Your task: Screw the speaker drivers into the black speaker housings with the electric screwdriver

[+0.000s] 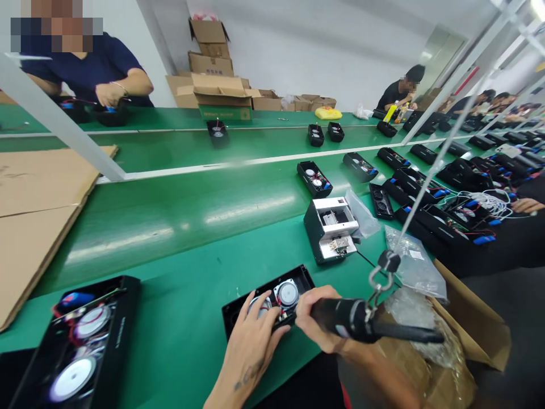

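A black speaker housing (304, 278) with two round silver drivers lies on the green bench in front of me. My left hand (255, 332) rests over it, fingers spread across the left driver and the inside of the housing. Wrapped round a black electric screwdriver (340, 318), my right hand (317, 318) is at the housing's right end. The screwdriver hangs from a metal hook and cord and lies nearly level. Its tip is hidden behind my right hand.
Another open speaker housing (128, 318) stands at the lower left, beside cardboard (46, 187). A screw feeder (332, 227) sits behind the work. Plastic bags (417, 264) and a carton (472, 324) are at right. More housings lie along the line; people work beyond.
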